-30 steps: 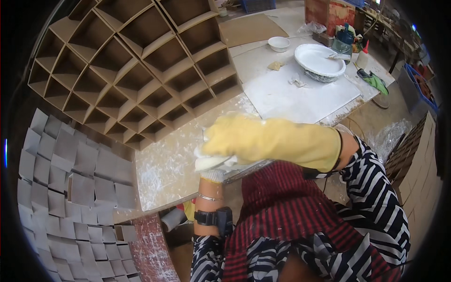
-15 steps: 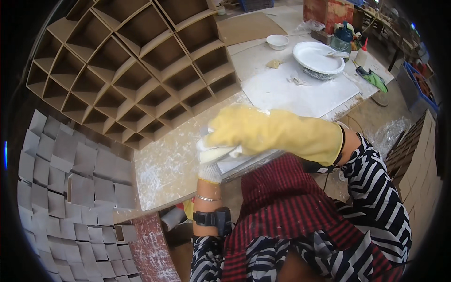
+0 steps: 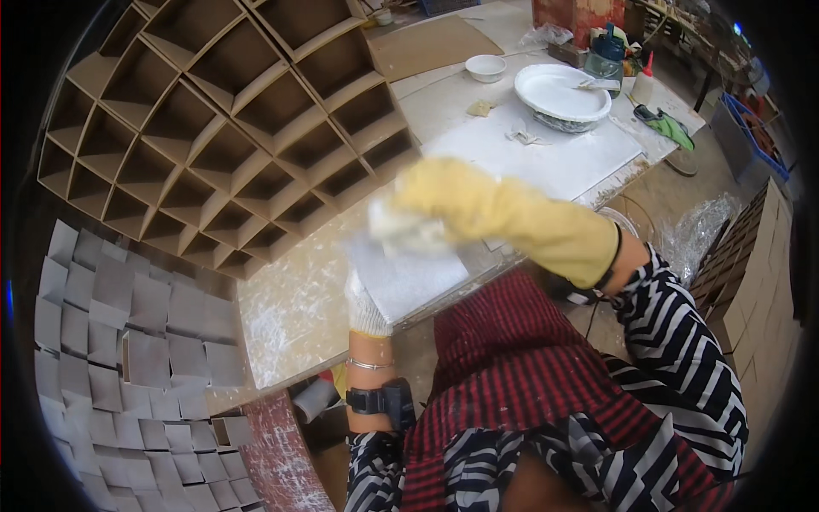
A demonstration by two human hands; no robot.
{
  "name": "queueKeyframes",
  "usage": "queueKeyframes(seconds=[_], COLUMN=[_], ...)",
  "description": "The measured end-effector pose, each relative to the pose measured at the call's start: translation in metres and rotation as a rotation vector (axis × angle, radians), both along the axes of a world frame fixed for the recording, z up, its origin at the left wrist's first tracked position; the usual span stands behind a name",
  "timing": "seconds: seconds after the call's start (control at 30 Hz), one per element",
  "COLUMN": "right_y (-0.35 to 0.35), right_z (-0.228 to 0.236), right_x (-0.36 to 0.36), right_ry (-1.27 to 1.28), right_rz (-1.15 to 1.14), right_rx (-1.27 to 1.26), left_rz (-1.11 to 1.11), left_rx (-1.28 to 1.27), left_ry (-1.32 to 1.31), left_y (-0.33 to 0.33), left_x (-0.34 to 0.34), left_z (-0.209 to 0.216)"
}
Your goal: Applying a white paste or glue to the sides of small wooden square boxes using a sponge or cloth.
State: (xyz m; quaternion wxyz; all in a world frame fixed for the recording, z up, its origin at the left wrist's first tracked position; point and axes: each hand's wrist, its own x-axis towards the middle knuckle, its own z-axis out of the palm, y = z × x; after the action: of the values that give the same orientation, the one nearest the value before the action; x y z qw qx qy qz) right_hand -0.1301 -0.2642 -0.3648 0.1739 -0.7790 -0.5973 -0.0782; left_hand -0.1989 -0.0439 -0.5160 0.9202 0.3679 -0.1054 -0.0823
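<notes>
A yellow rubber glove covers my right hand (image 3: 439, 200), which is closed on a white wad, likely a cloth (image 3: 405, 229), smeared by motion. The wad is over the upper part of a small white panel (image 3: 414, 280) at the table's near edge. In a white knit glove, my left hand (image 3: 367, 309) grips the panel's left edge; most of its fingers are hidden.
Beyond my hands lies a larger white board (image 3: 546, 162). Farther back stand a wide white basin (image 3: 563, 92) with a brush-like tool, a small bowl (image 3: 485, 68) and a red-tipped bottle (image 3: 644, 84). A brown compartment grid (image 3: 230, 128) stands left, above grey stepped blocks (image 3: 145, 358).
My right hand has moved up and away from my left hand with the white wad, uncovering the small panel. The view has shifted slightly.
</notes>
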Motion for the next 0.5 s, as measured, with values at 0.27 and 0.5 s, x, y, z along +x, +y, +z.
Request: queueKeyframes(seconds=[0.27, 0.5], right_y=[-0.01, -0.028], right_z=[-0.005, -0.075], right_x=[0.029, 0.069], right_ry=[0.608, 1.382], right_rz=[-0.244, 0.122], right_rx=[0.773, 1.092], left_rz=[0.004, 0.238], left_rx=[-0.267, -0.36], left_ry=[-0.021, 0.016], left_y=[0.0, -0.015], left_x=[-0.006, -0.002], left_z=[0.003, 0.005])
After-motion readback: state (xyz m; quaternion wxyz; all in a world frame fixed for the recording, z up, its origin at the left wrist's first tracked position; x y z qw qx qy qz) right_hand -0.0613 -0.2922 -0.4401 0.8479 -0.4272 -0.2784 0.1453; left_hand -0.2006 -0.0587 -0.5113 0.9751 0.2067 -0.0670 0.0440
